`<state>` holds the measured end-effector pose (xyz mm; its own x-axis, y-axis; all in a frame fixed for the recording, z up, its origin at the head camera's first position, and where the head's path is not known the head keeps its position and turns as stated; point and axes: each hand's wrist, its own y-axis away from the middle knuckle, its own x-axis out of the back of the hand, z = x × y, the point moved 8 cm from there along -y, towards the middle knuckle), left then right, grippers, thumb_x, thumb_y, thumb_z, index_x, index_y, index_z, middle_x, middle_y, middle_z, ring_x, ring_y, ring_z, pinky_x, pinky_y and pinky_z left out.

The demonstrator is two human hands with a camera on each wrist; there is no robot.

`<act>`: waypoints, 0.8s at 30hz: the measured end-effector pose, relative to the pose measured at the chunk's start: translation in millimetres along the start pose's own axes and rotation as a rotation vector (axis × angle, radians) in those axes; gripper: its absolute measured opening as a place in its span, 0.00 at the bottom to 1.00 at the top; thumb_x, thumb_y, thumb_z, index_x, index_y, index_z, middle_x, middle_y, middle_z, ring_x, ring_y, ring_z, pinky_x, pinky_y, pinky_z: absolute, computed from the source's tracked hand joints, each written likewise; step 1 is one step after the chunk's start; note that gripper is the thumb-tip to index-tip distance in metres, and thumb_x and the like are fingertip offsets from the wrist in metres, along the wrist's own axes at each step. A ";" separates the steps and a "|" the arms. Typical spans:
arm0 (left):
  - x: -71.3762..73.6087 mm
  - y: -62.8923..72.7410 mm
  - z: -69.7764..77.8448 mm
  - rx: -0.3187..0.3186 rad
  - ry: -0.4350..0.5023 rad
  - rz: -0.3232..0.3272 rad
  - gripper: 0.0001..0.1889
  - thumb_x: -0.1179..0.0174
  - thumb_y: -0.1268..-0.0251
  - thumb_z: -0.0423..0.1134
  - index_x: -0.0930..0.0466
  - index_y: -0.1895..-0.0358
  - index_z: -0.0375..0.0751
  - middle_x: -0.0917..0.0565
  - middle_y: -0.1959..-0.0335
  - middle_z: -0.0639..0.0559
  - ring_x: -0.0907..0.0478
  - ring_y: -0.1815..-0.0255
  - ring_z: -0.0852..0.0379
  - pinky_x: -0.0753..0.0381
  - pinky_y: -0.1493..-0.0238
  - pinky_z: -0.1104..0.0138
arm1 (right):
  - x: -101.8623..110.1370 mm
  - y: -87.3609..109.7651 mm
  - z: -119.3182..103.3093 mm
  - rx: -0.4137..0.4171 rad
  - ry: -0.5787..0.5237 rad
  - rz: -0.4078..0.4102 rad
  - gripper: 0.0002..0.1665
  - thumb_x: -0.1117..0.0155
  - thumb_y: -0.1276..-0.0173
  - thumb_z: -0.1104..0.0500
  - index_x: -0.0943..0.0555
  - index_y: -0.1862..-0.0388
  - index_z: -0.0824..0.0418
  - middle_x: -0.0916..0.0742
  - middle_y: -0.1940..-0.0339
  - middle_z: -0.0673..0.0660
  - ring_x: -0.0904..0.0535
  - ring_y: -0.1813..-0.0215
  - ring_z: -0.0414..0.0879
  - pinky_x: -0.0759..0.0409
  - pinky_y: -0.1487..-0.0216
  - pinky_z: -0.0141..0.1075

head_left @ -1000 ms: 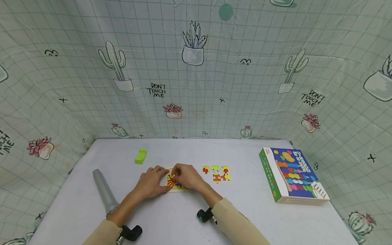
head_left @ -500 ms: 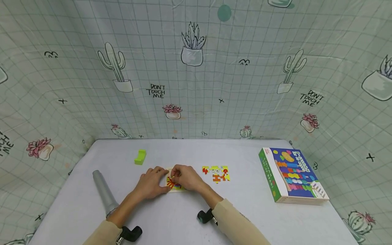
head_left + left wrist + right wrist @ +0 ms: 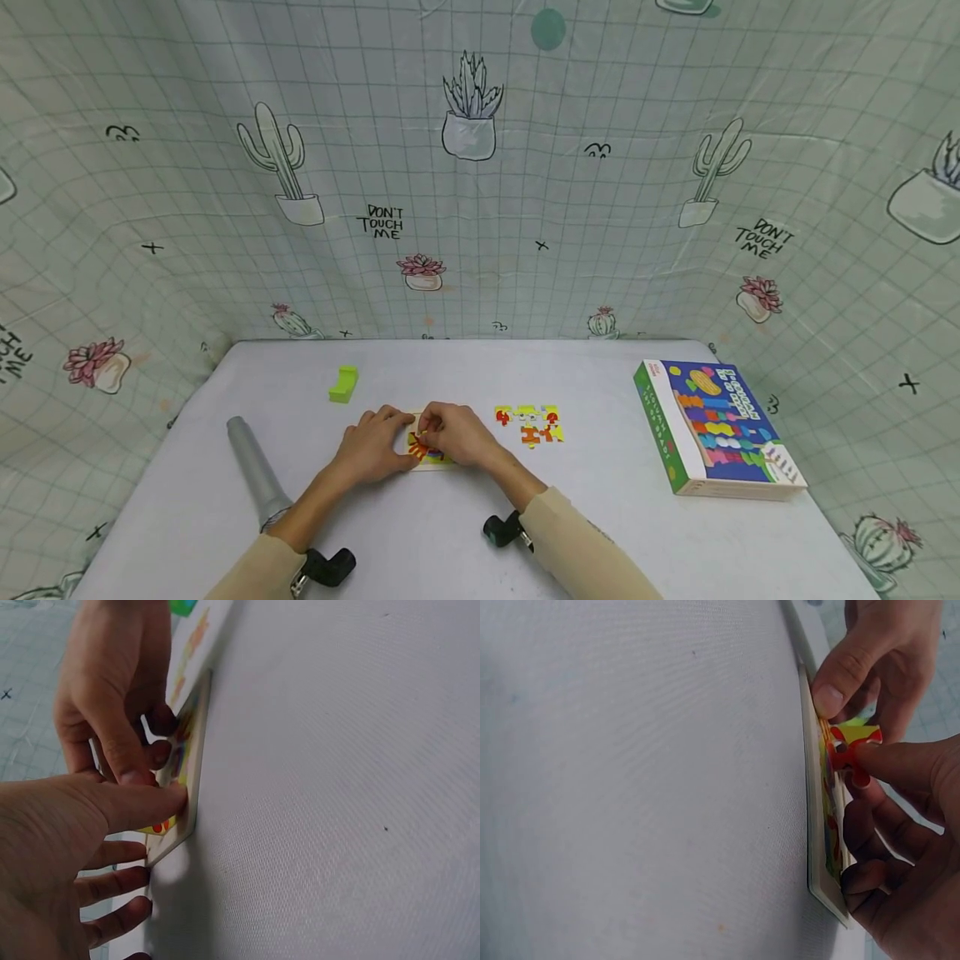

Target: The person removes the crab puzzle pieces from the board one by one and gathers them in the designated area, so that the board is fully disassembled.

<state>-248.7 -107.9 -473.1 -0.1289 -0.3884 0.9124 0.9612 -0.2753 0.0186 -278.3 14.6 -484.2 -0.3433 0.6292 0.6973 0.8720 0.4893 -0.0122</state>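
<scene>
From where I stand, two bare hands are at work over one small picture-puzzle board (image 3: 816,847), which lies flat on the white tabletop (image 3: 420,542), near its middle. The left hand (image 3: 371,448) sits at the board's left end, thumb on top and fingers fairly straight, spread against the edge. The right hand (image 3: 459,435) pinches a single red-and-yellow puzzle piece (image 3: 846,756) between thumb and fingertips, right over the picture; whether that piece touches the board, I can't tell. How many pieces are already in the board I can't count either, with the fingers covering so much. Just to the right of the right hand I make out five loose pieces (image 3: 530,435), three in the back row and two in front, mostly yellow, red and orange. Further right there's one colourful game box (image 3: 720,429), lying flat, its green side facing left. On the other side I see one lime-green stepped block (image 3: 344,385) toward the back and one grey tube (image 3: 255,467), partly behind the left forearm. Two beige sleeves (image 3: 588,546) come in from below, with two black wrist cameras (image 3: 330,567) beside them. The gridded cloth (image 3: 517,200) behind carries two tall branching cacti and two complete "DON'T TOUCH ME" prints, a third being cut off at left.
</scene>
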 end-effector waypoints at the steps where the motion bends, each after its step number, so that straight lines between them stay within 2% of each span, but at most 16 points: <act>1: 0.7 0.0 0.6 0.001 -0.002 -0.002 0.33 0.25 0.48 0.47 0.21 0.38 0.40 0.22 0.41 0.44 0.27 0.42 0.38 0.27 0.50 0.38 | -0.1 0.1 0.0 0.000 -0.002 0.000 0.04 0.31 0.33 0.60 0.18 0.64 0.52 0.18 0.71 0.43 0.24 0.68 0.35 0.26 0.63 0.30; 16: -0.2 -4.2 -1.0 0.003 0.030 -0.001 0.32 0.24 0.49 0.46 0.20 0.39 0.41 0.22 0.42 0.44 0.27 0.42 0.38 0.28 0.50 0.38 | 0.4 1.1 0.3 0.015 0.002 -0.015 0.05 0.31 0.34 0.61 0.18 0.66 0.51 0.18 0.73 0.43 0.25 0.69 0.35 0.26 0.64 0.30; 24: -0.5 -8.5 -6.7 0.033 0.060 -0.003 0.30 0.24 0.49 0.44 0.18 0.40 0.43 0.21 0.41 0.44 0.27 0.42 0.38 0.29 0.52 0.39 | 0.1 1.8 -1.1 0.031 0.001 -0.037 0.04 0.31 0.34 0.60 0.17 0.66 0.51 0.18 0.71 0.42 0.25 0.69 0.35 0.27 0.65 0.29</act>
<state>-258.5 -111.3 -476.4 -0.1453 -0.4402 0.8860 0.9682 -0.2477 0.0357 -276.3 14.8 -483.3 -0.3747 0.6100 0.6983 0.8474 0.5308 -0.0090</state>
